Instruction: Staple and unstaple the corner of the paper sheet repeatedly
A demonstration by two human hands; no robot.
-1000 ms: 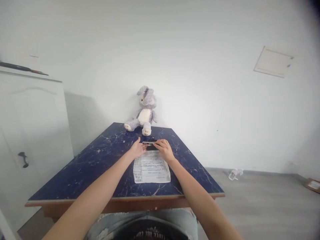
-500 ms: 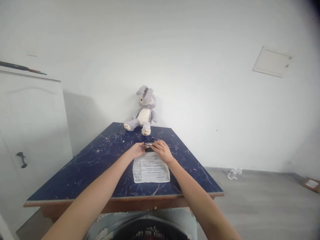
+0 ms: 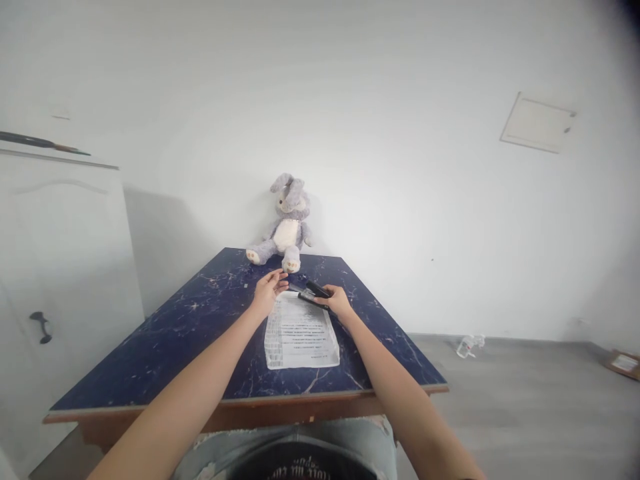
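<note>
My right hand (image 3: 339,301) is closed around the rear of a black stapler (image 3: 314,294). Its two arms stand apart at the front, which points left over the top of a printed sheet of paper (image 3: 303,340). To the left of the stapler is my left hand (image 3: 270,291), fingers stretched out and slightly apart, with nothing visible in it. It hovers by the sheet's upper left corner. The sheet lies on a dark blue marbled table (image 3: 200,347), and its top edge is partly hidden by the stapler.
A grey plush rabbit (image 3: 287,230) sits at the table's far edge against the wall. Left of the table stands a white cabinet (image 3: 65,253). On the floor to the right are a clear bottle (image 3: 470,345) and a brown framed object (image 3: 623,363).
My left hand has come away from the stapler, and its fingers have spread. My right hand has shifted right and swung the stapler, whose arms now show parted.
</note>
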